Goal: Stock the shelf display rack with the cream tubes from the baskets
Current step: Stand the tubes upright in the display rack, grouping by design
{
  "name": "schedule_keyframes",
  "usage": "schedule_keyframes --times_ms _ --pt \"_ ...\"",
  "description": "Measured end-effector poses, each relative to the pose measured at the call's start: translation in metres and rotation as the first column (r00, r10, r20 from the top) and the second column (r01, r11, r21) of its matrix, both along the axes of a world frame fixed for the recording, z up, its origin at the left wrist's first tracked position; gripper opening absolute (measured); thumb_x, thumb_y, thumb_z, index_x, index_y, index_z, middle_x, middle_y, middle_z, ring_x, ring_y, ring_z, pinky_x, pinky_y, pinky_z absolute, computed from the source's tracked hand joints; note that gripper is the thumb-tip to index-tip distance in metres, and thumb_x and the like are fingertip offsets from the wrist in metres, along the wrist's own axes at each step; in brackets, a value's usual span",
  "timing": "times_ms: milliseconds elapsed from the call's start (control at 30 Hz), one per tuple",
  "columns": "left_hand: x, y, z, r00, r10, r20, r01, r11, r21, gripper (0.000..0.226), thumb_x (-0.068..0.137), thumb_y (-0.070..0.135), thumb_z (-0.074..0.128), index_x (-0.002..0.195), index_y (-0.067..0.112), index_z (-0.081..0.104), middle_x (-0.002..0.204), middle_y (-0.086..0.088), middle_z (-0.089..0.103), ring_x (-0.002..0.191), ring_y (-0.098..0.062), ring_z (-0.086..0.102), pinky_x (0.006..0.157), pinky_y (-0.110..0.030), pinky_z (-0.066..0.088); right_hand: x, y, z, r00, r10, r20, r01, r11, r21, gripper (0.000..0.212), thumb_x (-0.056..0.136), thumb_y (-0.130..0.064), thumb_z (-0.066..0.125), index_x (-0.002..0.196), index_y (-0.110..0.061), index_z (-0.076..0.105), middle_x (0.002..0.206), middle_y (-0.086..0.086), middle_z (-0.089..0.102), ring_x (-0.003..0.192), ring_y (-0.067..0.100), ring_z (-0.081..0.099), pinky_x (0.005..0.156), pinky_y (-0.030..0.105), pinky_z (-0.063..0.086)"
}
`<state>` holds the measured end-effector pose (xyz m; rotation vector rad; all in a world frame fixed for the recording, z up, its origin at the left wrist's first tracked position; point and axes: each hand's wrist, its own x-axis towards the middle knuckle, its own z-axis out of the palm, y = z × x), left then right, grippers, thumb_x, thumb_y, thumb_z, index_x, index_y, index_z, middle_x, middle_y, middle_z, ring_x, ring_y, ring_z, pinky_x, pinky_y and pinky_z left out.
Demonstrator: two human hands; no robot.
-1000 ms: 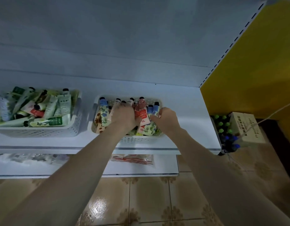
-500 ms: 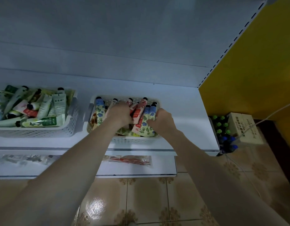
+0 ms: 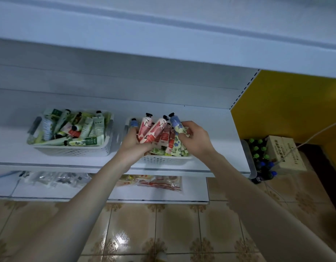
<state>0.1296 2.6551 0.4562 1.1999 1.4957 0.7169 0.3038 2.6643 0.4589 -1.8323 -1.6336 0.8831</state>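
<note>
Just changed: your left hand (image 3: 134,143) and right hand (image 3: 196,138), sunk among the tubes in the right basket (image 3: 163,160) half a second ago, have come up above its rim with tubes in them.
Meaning for task: judge the pick as made. Placing on the rack is not yet done.
Left hand: fingers curled round the lower ends of a fan of pink tubes (image 3: 150,129), black caps pointing away from you.
Right hand: thumb and fingers pinch a blue-flowered tube (image 3: 177,125), its cap leaning toward the pink fan.
Remaining stock: more tubes lie in the right basket beneath both hands. The left basket (image 3: 69,151), beside it on the same shelf (image 3: 210,118), is heaped with green and white tubes.
Destination: the upper shelf (image 3: 163,44) overhangs both baskets. You cannot tell whether it is the display rack.
</note>
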Motion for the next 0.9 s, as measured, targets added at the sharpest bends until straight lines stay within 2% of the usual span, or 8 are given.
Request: schedule_keyframes --times_ms 67,133,267,400,500,633,733,900 --pt "-0.011 -0.018 0.02 1.0 -0.012 0.0 0.012 0.999 0.052 0.028 0.078 -0.001 0.064 0.097 0.013 0.048 0.079 -0.002 0.052 0.074 -0.017 0.051 0.06 -0.024 0.038 -0.004 -0.013 0.015 0.999 0.023 -0.038 -0.023 1.0 -0.001 0.027 0.09 -0.009 0.053 0.116 -0.01 0.06 0.096 0.004 0.057 0.08 0.017 0.05 0.061 0.022 0.036" --pt "-0.022 -0.036 0.041 1.0 -0.005 0.014 0.003 0.992 0.124 0.028 0.077 0.001 0.069 0.089 0.021 0.053 0.078 0.001 0.057 0.072 -0.014 0.055 0.064 -0.024 0.042 -0.008 -0.028 0.031 0.997 0.055 -0.054 -0.056 0.998 -0.007 0.03 0.088 -0.01 0.056 0.118 -0.013 0.06 0.103 0.006 0.059 0.083 0.014 0.052 0.068 0.02 0.039" --pt "-0.041 -0.065 0.087 0.997 0.04 0.06 -0.054 0.963 0.264 0.029 0.075 0.013 0.076 0.088 0.029 0.055 0.085 0.009 0.063 0.076 -0.001 0.058 0.066 -0.017 0.044 -0.017 -0.055 0.07 0.992 0.075 -0.106 -0.075 0.997 0.007 0.031 0.084 -0.009 0.065 0.114 -0.011 0.06 0.099 -0.002 0.057 0.091 0.009 0.054 0.077 0.02 0.047" --pt "-0.059 -0.08 0.128 0.991 0.123 0.048 -0.132 0.912 0.389 0.029 0.077 0.012 0.075 0.094 0.022 0.053 0.083 0.013 0.058 0.074 0.004 0.053 0.055 0.0 0.036 -0.028 -0.077 0.116 0.979 0.113 -0.167 -0.1 0.992 0.081 0.021 0.077 -0.008 0.074 0.093 -0.013 0.061 0.085 -0.005 0.06 0.076 0.003 0.056 0.061 0.01 0.046" --pt "-0.069 -0.087 0.155 0.99 0.127 0.057 -0.139 0.902 0.409 0.027 0.078 0.014 0.074 0.093 0.023 0.053 0.084 0.011 0.059 0.075 0.001 0.053 0.062 -0.011 0.041 -0.035 -0.088 0.15 0.972 0.132 -0.195 -0.108 0.986 0.129 0.017 0.078 -0.013 0.074 0.092 -0.017 0.065 0.087 -0.012 0.061 0.077 -0.001 0.058 0.068 0.009 0.047" --pt "-0.076 -0.094 0.19 0.994 0.069 0.089 -0.103 0.883 0.458 0.028 0.079 0.017 0.073 0.084 0.032 0.051 0.088 0.005 0.062 0.077 -0.009 0.058 0.068 -0.022 0.045 -0.041 -0.096 0.188 0.953 0.075 -0.293 -0.033 0.989 0.146 0.027 0.078 -0.018 0.074 0.102 -0.016 0.063 0.095 -0.009 0.06 0.082 0.008 0.063 0.073 0.026 0.056" --pt "-0.078 -0.094 0.21 0.992 0.062 0.111 -0.11 0.857 0.503 0.024 0.077 0.015 0.074 0.086 0.025 0.054 0.083 0.003 0.061 0.072 -0.012 0.056 0.064 -0.024 0.043 -0.046 -0.099 0.211 0.898 0.02 -0.44 0.054 0.986 0.156 0.026 0.078 -0.011 0.073 0.098 -0.01 0.056 0.086 0.002 0.06 0.065 0.006 0.064 0.059 0.019 0.055" --pt "-0.079 -0.092 0.229 0.986 0.07 0.151 -0.143 0.827 0.544 0.024 0.076 0.014 0.076 0.081 0.021 0.053 0.078 -0.001 0.06 0.067 -0.016 0.053 0.066 -0.03 0.045 -0.054 -0.102 0.238 0.822 0.021 -0.569 0.123 0.969 0.213 0.007 0.082 -0.012 0.069 0.08 -0.012 0.062 0.075 0.002 0.064 0.063 0.005 0.062 0.058 0.015 0.051"
